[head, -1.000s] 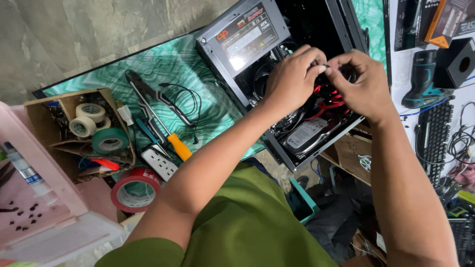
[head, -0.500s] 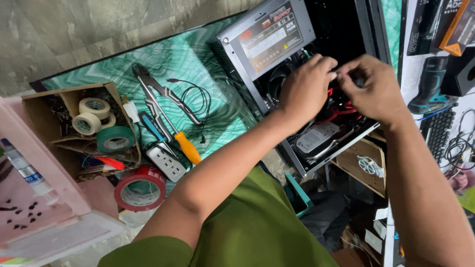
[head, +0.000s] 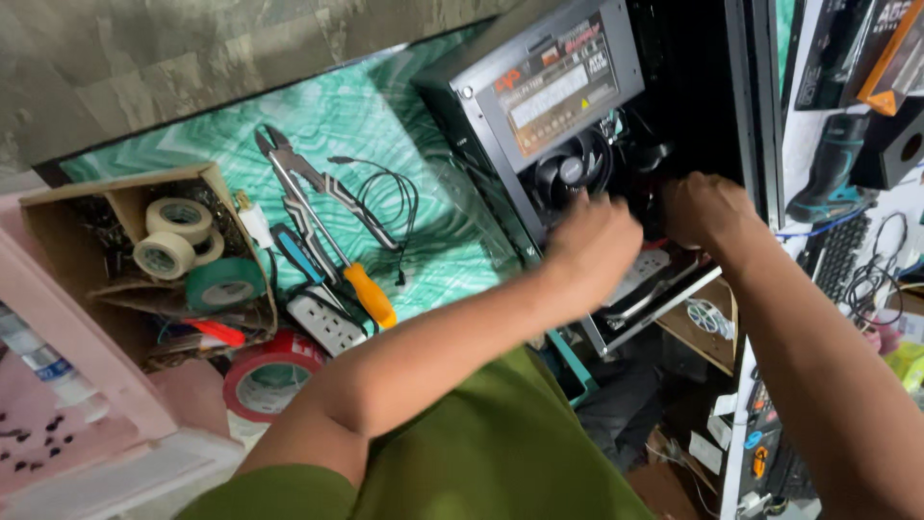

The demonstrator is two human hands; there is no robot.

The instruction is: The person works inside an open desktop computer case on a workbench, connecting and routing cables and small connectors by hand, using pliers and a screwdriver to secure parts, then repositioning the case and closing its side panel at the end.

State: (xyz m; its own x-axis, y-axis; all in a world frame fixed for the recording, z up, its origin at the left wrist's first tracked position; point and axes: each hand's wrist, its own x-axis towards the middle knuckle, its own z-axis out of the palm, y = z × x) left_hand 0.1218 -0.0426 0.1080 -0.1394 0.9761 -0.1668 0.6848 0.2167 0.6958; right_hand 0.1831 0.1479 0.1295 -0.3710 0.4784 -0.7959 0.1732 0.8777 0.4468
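Both hands reach into an open computer case (head: 703, 87) lying on a green-patterned worktop (head: 385, 125): the left hand (head: 597, 246) blurred beside the round cooler fan (head: 568, 173), the right hand (head: 707, 207) just right of it. A grey power supply (head: 544, 82) sits above.

An olive-green short-sleeved shirt is worn, seen at the bottom of the view across the chest and the left shoulder. The left sleeve is ended above the elbow, and both forearms are left bare down to the wrists. No watch, ring, glove or bracelet is seen on the left hand (head: 595, 252) or the right hand (head: 705, 208). The left hand is blurred, so its fingers are not clearly made out.
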